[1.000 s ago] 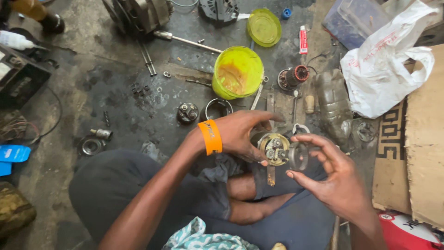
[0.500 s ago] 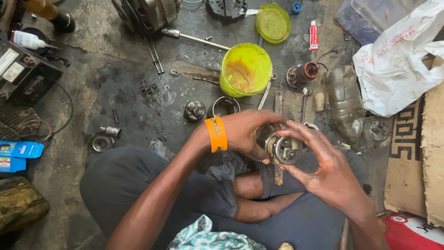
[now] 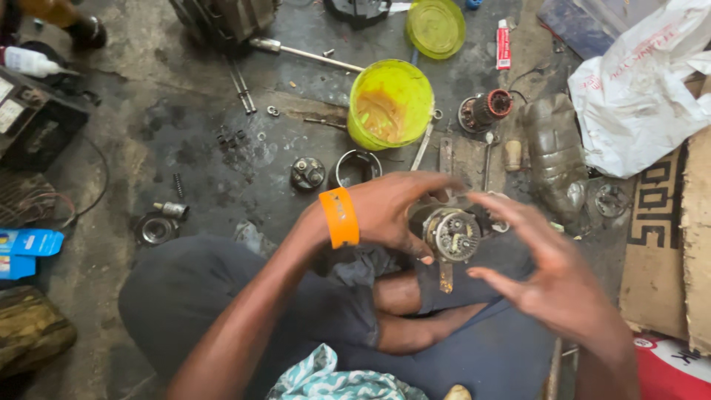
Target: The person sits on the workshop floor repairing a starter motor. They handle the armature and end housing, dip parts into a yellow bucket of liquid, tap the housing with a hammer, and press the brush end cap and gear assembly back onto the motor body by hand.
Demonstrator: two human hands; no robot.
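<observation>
Head view, looking down at a seated person over a greasy concrete floor [image 3: 185, 126]. Round metal gear assembly [image 3: 452, 235], grimy, with small toothed wheels showing on its face and a flat rusty tab below, sits above the lap. Left hand [image 3: 396, 211], orange band at the wrist, curls around its left side, gripping it. Right hand [image 3: 552, 278] hovers just beside it, fingers spread and bent, holding nothing. Beyond: yellow-green plastic tub [image 3: 390, 104] smeared with brown grease, its round lid [image 3: 435, 27], a crumpled white plastic bag [image 3: 641, 89].
</observation>
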